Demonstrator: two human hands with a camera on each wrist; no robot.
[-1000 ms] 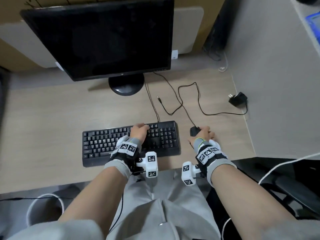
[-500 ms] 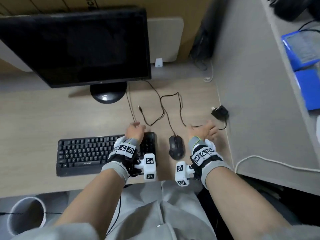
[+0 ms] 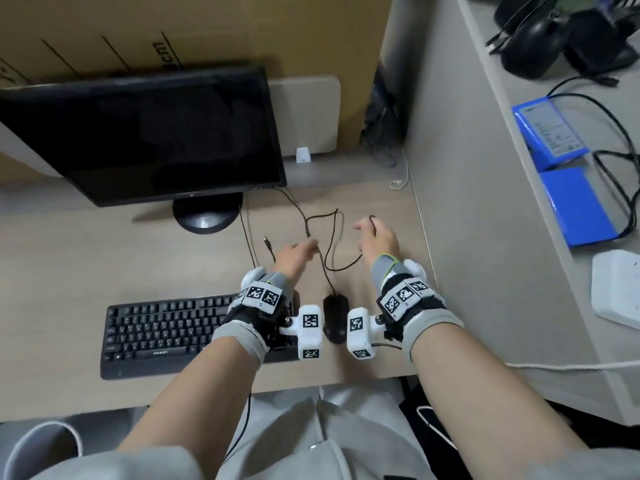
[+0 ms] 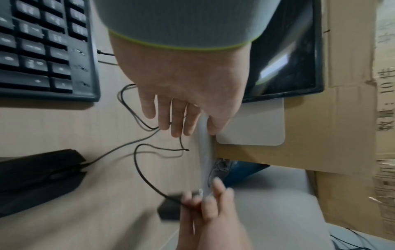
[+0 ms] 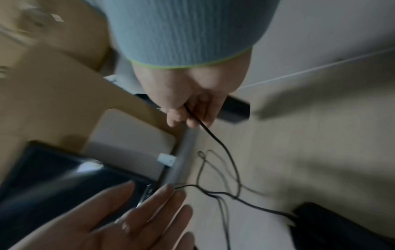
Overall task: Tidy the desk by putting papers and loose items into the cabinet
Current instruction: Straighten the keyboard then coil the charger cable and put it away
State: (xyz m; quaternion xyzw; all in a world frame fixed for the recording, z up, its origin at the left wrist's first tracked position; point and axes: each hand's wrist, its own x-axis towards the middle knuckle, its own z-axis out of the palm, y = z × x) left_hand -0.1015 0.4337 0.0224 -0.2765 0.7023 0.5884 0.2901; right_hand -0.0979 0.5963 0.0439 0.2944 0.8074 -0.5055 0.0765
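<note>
A thin black charger cable [image 4: 135, 159] lies in loops on the wooden desk [image 3: 86, 265], between the monitor stand and the mouse [image 3: 336, 317]. My right hand [image 3: 375, 237] pinches this cable [image 5: 222, 145] between thumb and fingers, and a loop shows above its knuckles. The black adapter [image 5: 235, 110] lies just behind that hand; the head view hides it. My left hand [image 3: 294, 254] reaches in from the left with straight fingers [image 4: 164, 121], whose tips touch a strand of the cable. It holds nothing.
A black keyboard [image 3: 162, 334] lies front left and a dark monitor [image 3: 145, 133] stands behind it. A grey partition [image 3: 467, 202] closes the desk's right side. Beyond it are blue boxes [image 3: 575, 206] and cables. A bin [image 3: 34, 448] stands lower left.
Both hands left the keyboard and mouse and moved forward to the loose cable. The right hand took hold of it. The head view swung to the right.
</note>
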